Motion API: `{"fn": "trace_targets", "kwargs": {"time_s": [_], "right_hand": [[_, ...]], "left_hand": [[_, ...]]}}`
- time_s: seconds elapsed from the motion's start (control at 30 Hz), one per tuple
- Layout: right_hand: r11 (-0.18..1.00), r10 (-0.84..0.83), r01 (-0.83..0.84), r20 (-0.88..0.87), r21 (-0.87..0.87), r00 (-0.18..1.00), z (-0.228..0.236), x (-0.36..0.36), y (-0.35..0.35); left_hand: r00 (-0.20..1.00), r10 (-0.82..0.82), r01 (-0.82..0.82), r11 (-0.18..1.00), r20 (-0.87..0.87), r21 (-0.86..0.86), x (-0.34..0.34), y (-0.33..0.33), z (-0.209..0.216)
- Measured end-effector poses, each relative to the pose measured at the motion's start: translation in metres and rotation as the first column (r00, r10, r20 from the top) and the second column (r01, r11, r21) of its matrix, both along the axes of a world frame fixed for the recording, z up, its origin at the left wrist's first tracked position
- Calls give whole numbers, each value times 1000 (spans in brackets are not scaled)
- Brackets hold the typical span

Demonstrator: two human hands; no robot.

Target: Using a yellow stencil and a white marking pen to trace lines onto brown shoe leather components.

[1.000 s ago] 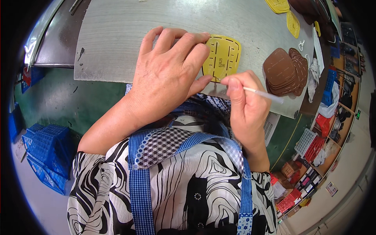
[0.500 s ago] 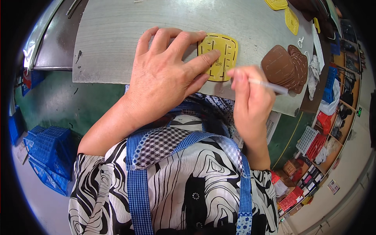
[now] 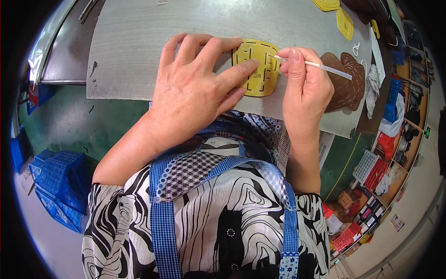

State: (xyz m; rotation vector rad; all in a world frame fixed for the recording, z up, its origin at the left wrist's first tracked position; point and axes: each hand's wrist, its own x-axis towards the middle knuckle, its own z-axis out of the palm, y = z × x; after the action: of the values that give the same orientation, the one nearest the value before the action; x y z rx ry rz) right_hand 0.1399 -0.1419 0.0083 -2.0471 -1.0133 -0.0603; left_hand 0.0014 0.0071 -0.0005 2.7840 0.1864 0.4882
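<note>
A yellow slotted template (image 3: 266,72), rounded at the corners, lies flat near the table's front edge. My left hand (image 3: 193,81) is spread beside and over it, the index fingertip pressing on its middle and another fingertip touching its upper left corner. What lies under the template is hidden. In my right hand (image 3: 307,90) a thin white pen (image 3: 332,70) with a translucent barrel is pinched between thumb and fingers. Its tip points left, at the slots along the template's right side. Behind that hand sits a fanned stack of brown cut pieces (image 3: 352,86) with light dashed marks, partly covered.
More yellow templates (image 3: 344,24) lie at the table's far right. A crumpled grey cloth (image 3: 372,90) and white string (image 3: 356,49) are by the right edge of the grey table (image 3: 139,51). Blue crates (image 3: 60,179) stand on the floor at left; loaded shelves (image 3: 371,204) line the right.
My right hand has moved up along the template's right side with the pen, from its lower right corner toward the upper slots. The left hand stays pressed in nearly the same place.
</note>
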Motion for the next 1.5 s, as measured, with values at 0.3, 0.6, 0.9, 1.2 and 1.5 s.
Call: {"fn": "trace_targets", "kwargs": {"time_s": [0.3, 0.6, 0.9, 1.2, 1.5], "right_hand": [[986, 21, -36, -91, -161, 996, 13, -26, -28], [981, -12, 36, -124, 192, 992, -3, 3, -11], [909, -417, 417, 33, -10, 909, 12, 48, -81], [896, -349, 422, -367, 139, 862, 24, 24, -74], [984, -4, 98, -527, 152, 850, -7, 0, -14]], "left_hand": [[1000, -22, 22, 1000, -4, -18, 4, 7, 3], [978, -181, 163, 972, -99, -170, 45, 34, 17], [983, 19, -68, 961, 183, 268, 70, 132, -4], [931, -330, 329, 944, -157, -37, -11, 21, 8], [971, -97, 129, 982, 219, -138, -10, 11, -3]]}}
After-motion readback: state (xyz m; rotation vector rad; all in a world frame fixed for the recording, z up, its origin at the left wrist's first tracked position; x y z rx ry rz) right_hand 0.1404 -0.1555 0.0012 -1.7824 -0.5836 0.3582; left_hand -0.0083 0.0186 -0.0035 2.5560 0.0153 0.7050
